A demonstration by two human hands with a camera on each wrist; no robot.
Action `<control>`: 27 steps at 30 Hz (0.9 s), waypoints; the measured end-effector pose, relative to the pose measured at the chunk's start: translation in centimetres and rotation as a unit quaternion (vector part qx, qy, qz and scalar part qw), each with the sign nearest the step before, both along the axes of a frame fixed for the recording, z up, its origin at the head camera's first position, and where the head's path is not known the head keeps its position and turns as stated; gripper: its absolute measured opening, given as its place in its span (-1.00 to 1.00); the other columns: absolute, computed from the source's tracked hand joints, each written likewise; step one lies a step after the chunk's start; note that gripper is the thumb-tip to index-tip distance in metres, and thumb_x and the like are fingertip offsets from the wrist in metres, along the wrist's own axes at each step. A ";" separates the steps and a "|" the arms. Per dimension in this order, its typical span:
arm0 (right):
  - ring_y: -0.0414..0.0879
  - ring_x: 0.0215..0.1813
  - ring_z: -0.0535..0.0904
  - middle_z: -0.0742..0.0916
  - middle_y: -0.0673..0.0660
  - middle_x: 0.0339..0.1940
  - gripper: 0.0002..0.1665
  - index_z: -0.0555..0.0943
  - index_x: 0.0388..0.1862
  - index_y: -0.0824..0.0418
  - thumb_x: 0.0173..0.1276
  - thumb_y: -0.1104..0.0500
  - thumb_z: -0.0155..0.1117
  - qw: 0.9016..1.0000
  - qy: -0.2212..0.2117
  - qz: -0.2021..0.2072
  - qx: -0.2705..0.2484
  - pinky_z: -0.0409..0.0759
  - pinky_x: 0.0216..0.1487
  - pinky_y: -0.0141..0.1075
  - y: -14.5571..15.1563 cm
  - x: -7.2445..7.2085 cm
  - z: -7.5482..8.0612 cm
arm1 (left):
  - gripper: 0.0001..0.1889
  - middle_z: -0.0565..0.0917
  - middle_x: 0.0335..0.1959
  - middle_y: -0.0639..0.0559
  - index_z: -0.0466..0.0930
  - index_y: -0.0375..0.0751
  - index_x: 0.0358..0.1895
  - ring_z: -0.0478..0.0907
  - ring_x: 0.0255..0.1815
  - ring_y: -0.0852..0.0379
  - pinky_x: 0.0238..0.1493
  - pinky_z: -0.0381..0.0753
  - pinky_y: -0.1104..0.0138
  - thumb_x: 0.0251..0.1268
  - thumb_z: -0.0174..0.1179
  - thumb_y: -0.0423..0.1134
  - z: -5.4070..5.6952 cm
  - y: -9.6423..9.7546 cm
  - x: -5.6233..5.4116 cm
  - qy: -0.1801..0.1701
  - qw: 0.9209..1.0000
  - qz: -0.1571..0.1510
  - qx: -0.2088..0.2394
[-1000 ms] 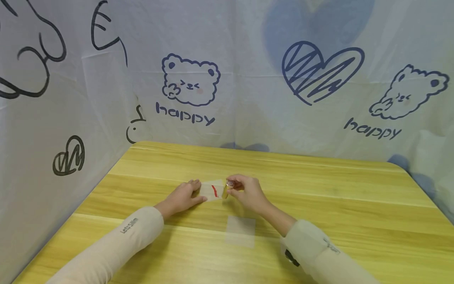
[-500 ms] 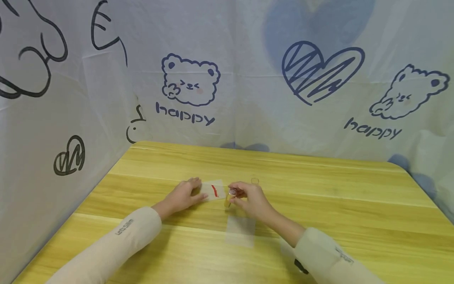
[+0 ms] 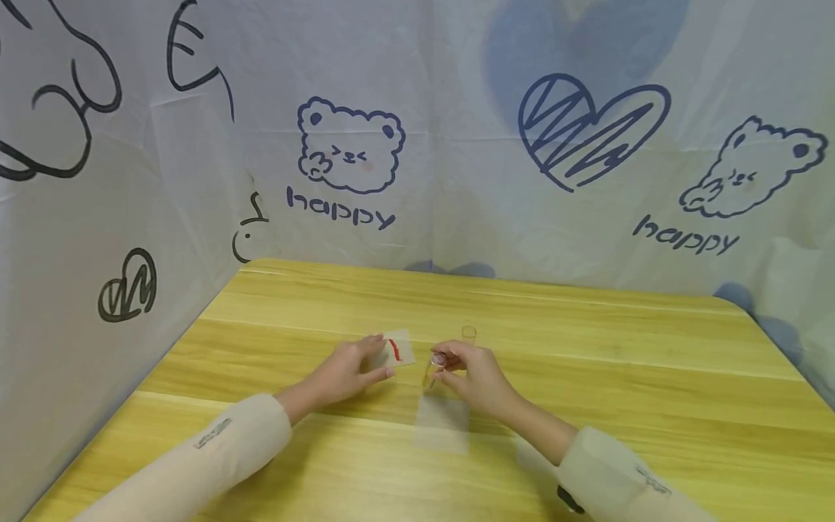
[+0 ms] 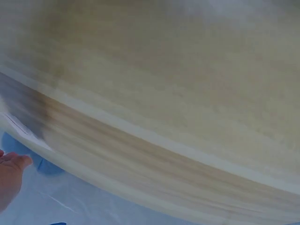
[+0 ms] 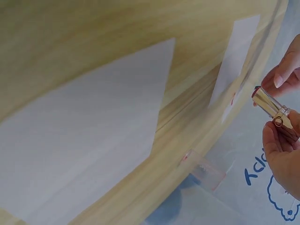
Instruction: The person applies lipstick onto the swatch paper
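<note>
My right hand [image 3: 479,373] pinches a gold lipstick [image 5: 268,103] between thumb and fingers. Its dark red tip shows in the right wrist view, pointing away from the palm. To the left, a small white paper square [image 3: 406,355] bears one red stroke. My left hand [image 3: 342,370] lies over that square's left edge, thumb and fingers spread apart. Behind the right hand stands a clear cap [image 3: 469,332], also visible in the right wrist view. Only part of the left hand [image 4: 10,180] enters the left wrist view, at its lower left edge.
A plain paper square [image 3: 442,426] lies nearer the person, just below the lipstick. Another pale sheet [image 3: 533,458] is partly covered by the right forearm. The wood-grain table [image 3: 313,449] meets a printed cloth [image 3: 457,196] at the back and left.
The right hand has drawn the lipstick away from the marked paper, rightward and nearer the person, uncovering the clear cap. The left hand has slid slightly rightward over the paper's edge.
</note>
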State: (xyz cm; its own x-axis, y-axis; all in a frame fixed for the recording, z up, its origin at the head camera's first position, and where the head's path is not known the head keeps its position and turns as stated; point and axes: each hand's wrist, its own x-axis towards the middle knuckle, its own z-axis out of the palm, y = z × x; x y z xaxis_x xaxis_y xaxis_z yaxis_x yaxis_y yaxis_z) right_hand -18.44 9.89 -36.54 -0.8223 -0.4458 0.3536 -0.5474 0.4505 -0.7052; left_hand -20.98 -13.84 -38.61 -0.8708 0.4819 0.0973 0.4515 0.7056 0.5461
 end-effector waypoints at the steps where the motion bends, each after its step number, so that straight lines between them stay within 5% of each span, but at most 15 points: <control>1: 0.02 -0.20 0.65 0.71 0.22 -0.27 -0.66 0.57 -0.08 0.46 0.12 0.41 0.31 1.000 0.001 0.001 -0.002 0.65 -0.16 -0.41 0.0 0.1 0.0 | -0.35 0.30 0.32 -0.35 0.30 -0.48 0.26 0.22 0.37 -0.24 0.35 0.22 -0.02 0.27 0.16 -0.05 0.0 0.1 0.2 0.002 1.000 -0.004 0.004; 27: 0.04 -0.19 0.64 0.70 0.24 -0.26 -0.67 0.56 -0.12 0.47 0.09 0.46 0.31 1.000 -0.001 0.029 -0.001 0.65 -0.10 -0.37 1.0 1.2 -0.6 | -0.37 0.35 0.27 -0.39 0.40 -0.48 0.18 0.33 0.30 -0.25 0.28 0.35 0.03 0.19 0.24 -0.05 -0.1 2.6 4.1 0.023 0.996 -0.082 -0.015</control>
